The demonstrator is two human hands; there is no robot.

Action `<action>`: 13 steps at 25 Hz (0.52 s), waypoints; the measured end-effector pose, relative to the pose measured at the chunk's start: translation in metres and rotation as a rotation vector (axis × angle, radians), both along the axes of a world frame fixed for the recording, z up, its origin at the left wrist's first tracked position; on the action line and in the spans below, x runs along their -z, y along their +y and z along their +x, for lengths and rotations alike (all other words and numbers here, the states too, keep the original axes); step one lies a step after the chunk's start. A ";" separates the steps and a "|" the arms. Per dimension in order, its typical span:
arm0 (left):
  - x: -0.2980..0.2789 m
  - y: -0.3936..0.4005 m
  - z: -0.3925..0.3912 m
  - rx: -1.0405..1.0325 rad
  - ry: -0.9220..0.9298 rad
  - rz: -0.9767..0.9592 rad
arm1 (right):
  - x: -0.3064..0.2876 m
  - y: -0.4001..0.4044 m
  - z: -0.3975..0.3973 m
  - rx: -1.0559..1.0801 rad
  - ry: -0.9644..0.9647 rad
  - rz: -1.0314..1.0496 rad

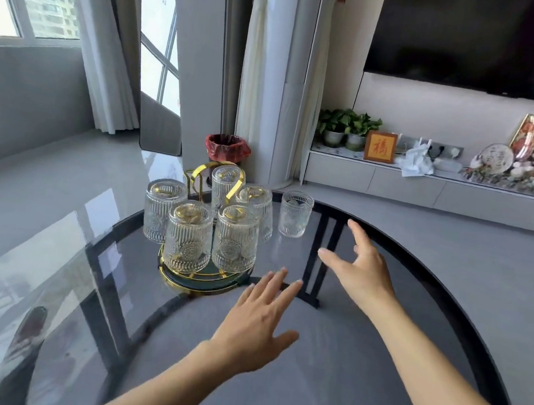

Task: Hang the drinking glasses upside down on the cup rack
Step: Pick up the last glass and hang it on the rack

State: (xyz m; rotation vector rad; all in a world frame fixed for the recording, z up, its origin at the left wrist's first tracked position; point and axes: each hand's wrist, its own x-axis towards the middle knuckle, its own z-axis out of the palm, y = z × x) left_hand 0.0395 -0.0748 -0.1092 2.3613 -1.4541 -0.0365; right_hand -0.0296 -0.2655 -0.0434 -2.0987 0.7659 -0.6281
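Note:
A gold wire cup rack [198,175] on a round dark base [204,284] stands on the glass table. Several ribbed clear glasses hang on it upside down, such as the front left one [188,237] and the front right one [236,238]. One more ribbed glass [295,214] stands upright on the table, just right of the rack. My right hand [358,268] hovers open a little right of and nearer than that glass, fingers spread, not touching it. Empty and open too, my left hand [257,316] is held in front of the rack's base.
The round glass table [372,369] has a dark rim and a dark frame beneath. A red-lined waste bin [227,148] stands on the floor behind the rack. A low TV cabinet with plants [347,126] and ornaments runs along the right wall.

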 end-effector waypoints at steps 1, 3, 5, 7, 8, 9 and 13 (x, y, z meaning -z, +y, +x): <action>0.009 -0.012 0.006 -0.001 -0.007 0.078 | 0.004 -0.011 -0.004 0.003 0.007 0.011; 0.022 -0.031 0.021 0.022 -0.059 0.212 | 0.014 -0.028 -0.004 0.013 0.001 0.053; 0.031 -0.045 0.038 0.046 -0.118 0.301 | 0.029 -0.041 0.009 -0.002 -0.008 0.093; 0.041 -0.055 0.051 0.071 -0.126 0.316 | 0.046 -0.050 0.034 -0.016 -0.014 0.107; 0.045 -0.058 0.054 0.075 -0.131 0.295 | 0.053 -0.053 0.049 -0.014 -0.029 0.121; 0.048 -0.060 0.055 0.080 -0.135 0.277 | 0.059 -0.055 0.064 -0.002 -0.055 0.155; 0.052 -0.058 0.054 0.080 -0.124 0.248 | 0.074 -0.061 0.132 0.002 -0.109 0.280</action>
